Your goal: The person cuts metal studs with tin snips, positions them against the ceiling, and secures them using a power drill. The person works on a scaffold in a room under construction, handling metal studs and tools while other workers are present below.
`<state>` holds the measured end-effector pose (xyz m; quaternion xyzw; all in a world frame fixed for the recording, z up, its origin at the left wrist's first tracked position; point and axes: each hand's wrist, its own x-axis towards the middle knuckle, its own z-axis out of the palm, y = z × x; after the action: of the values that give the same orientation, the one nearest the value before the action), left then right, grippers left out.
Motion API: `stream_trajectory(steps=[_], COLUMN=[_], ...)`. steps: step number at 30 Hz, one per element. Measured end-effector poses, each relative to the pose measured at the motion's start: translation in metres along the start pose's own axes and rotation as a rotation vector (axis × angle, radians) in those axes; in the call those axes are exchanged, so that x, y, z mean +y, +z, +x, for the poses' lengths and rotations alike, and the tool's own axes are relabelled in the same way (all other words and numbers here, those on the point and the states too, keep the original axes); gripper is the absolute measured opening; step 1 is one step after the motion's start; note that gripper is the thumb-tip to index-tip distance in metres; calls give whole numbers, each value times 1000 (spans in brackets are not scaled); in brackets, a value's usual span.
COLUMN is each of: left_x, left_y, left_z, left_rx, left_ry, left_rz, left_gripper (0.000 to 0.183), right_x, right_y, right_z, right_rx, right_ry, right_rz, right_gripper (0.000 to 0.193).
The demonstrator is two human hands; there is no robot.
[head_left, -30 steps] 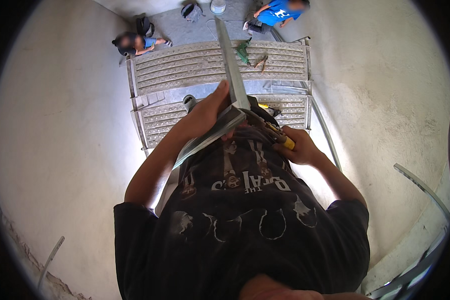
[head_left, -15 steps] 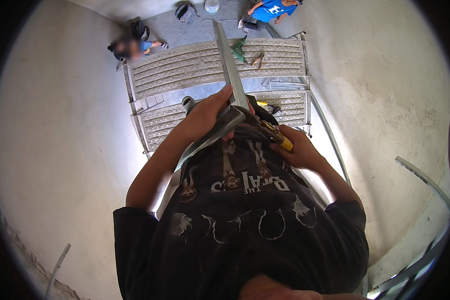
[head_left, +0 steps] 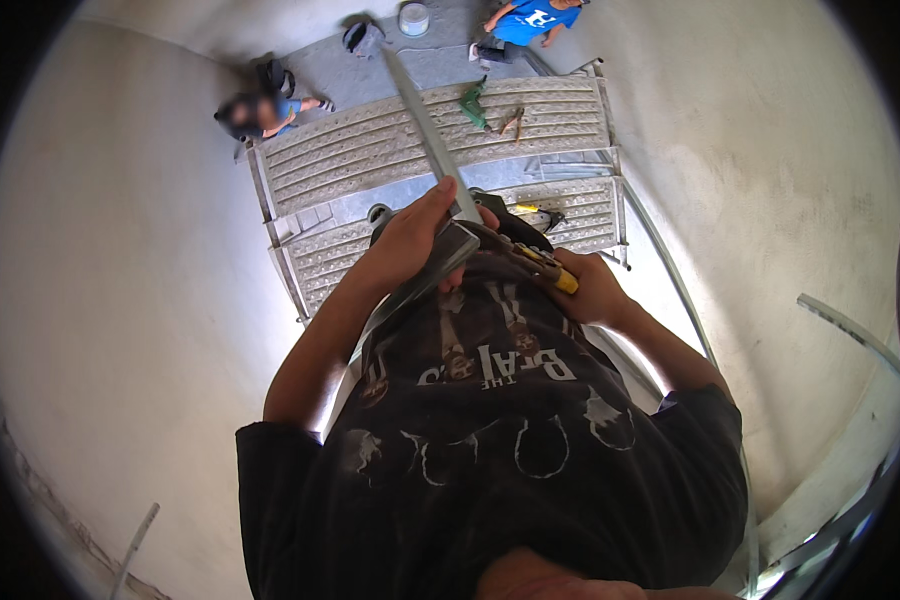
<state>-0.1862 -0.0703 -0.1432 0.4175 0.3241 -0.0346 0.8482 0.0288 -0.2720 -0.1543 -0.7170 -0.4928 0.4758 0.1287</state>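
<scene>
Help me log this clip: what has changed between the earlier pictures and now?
The metal profile's far end has swung left, from below the white bucket toward the grey bag. Nothing was visibly taken hold of or let go. The left hand stays on the profile, the right hand on the yellow-handled tool; the green drill stays on the platform.
</scene>
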Motion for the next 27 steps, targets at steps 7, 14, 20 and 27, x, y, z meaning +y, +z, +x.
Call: stream_trajectory(steps=[7,14,20,27], left_x=[-9,-29,-42,-54], left_y=[-15,-47,-41,-23], left_z=[6,6,19,54], left_rx=[78,186,139,3], left_ry=[87,27,-83,-339], left_rz=[-170,-179,-83,23], left_gripper=[67,65,59,60], right_x=[17,118,297,362], right_y=[-6,35,187,276], right_z=[0,8,53,110], right_rx=[-28,107,470,254], right_ry=[-62,310,629,987], right_rz=[-17,23,117,1200], right_gripper=[59,43,46,37])
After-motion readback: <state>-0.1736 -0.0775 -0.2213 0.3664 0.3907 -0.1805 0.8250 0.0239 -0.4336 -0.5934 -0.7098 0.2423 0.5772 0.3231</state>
